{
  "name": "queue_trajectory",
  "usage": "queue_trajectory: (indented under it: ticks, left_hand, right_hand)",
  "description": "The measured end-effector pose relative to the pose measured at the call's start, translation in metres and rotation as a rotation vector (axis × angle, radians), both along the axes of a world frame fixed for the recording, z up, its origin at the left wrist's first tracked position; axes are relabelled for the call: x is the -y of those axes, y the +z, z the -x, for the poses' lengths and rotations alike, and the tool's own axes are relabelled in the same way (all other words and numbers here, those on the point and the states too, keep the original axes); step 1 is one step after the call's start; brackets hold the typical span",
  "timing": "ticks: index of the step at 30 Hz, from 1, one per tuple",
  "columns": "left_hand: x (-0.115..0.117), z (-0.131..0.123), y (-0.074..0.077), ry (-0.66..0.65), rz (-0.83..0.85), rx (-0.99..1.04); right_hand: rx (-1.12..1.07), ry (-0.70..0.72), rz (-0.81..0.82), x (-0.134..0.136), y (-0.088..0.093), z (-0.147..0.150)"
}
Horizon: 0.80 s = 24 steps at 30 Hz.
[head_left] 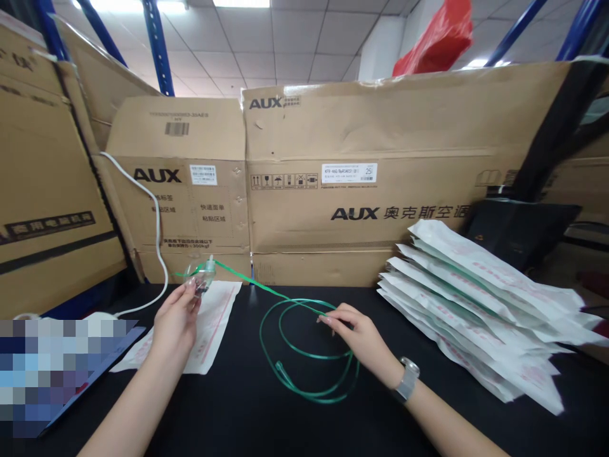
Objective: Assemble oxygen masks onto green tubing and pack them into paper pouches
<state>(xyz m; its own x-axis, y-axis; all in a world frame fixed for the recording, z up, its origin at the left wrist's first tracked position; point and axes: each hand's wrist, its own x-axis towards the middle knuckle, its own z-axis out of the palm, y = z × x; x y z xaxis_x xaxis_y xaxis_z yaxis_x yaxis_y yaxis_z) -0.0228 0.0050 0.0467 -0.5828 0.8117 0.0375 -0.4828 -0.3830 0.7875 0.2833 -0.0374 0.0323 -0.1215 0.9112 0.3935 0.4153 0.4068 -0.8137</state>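
Observation:
Closed around a clear oxygen mask (204,277) is my left hand (177,312), raised above the left part of the table. A green strap (257,283) runs taut from the mask across to my right hand (349,322), whose thumb and forefinger pinch its end. Below the strap, a coil of green tubing (314,400) lies on the black tabletop, with a connector (279,366) at one end. Part of the coil passes under my right hand. Behind my left hand, a white printed paper pouch (214,336) lies flat.
A stack of white paper pouches (476,317) stands at the right. Cardboard panels (404,139) wall off the back and left. A white cable (159,235) hangs down at the left, near a blurred-out item (61,374). A dark box (518,228) sits behind the stack.

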Motion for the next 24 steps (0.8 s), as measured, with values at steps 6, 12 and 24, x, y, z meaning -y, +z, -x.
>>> queue_trajectory:
  ticks: [6,12,24]
  left_hand:
    - [0.001,-0.013,-0.003,-0.013,-0.066,-0.147]
    - [0.020,-0.024,0.006,-0.502,-0.031,-0.535]
    - [0.009,-0.030,-0.008,-0.356,0.037,-0.491]
  right_hand:
    - [-0.504,-0.072,0.126,-0.012,0.000,-0.013]
    - [-0.956,-0.113,0.213,-0.019,0.000,-0.030]
    - [-0.948,0.169,0.148,-0.012,0.025,-0.039]
